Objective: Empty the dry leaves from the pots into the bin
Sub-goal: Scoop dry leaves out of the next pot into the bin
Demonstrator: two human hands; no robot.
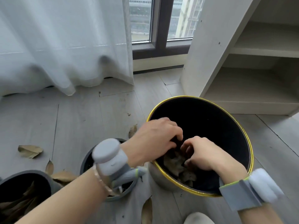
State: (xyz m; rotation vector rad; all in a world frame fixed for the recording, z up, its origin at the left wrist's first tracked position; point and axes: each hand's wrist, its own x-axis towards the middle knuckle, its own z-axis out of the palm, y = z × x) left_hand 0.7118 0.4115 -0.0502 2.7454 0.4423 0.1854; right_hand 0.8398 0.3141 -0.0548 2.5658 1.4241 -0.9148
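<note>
A black bin with a gold rim [250, 143] stands on the floor at centre right. Both hands are inside its mouth. My left hand [155, 139] and my right hand [205, 152] meet with fingers curled around a clump of dry leaves [176, 165] that reaches down the bin's near wall. A grey pot [86, 160] sits left of the bin, partly hidden under my left wrist. A second grey pot [34, 173] at the bottom left has brown leaves [19, 204] in it.
Loose dry leaves lie on the grey floor [30, 151], [132, 130], [146, 210] and between the pots. A white curtain [64, 46] hangs at the back left, a window behind. A pale shelf unit [242, 78] stands right behind the bin.
</note>
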